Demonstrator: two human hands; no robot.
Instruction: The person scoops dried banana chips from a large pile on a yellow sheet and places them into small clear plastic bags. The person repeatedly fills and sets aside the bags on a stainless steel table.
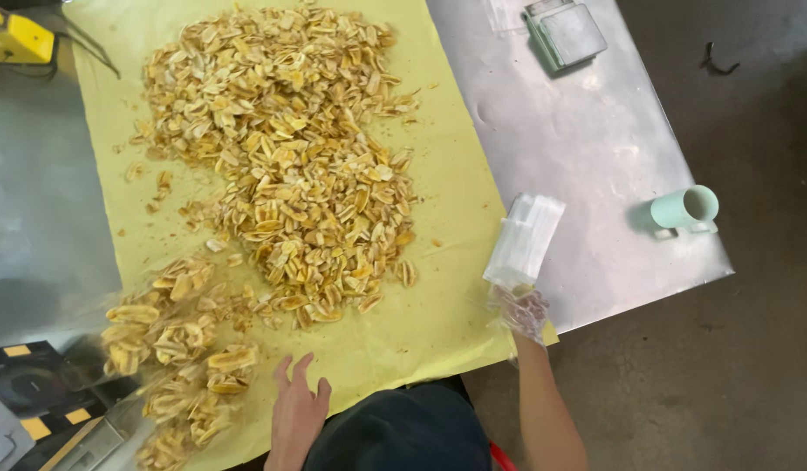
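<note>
- Your left hand (297,410) rests flat on the near edge of the yellow sheet (447,174), fingers loosely spread, holding nothing.
- Just left of that hand lie clear bags of chips (181,366), filled and bunched at the near-left corner of the sheet, partly hanging over the table edge.
- Your right hand (519,310), in a clear plastic glove, grips a stack of empty clear bags (526,237) by its near end; the stack fans up and away over the sheet's right edge.
- The pile of banana chips (290,148) spreads down the middle of the sheet, from the far edge to just short of your left hand, with loose crumbs trailing off to the left.
- The metal table (587,148) shows bare to the right of the sheet; a pale green cup (685,208) lies on its side near the right edge.
- A small grey scale (565,33) sits at the far right of the table.
- A yellow device (18,39) with a dark cable stands at the far left.
- Open concrete floor (752,366) runs along the table's right and near sides.
</note>
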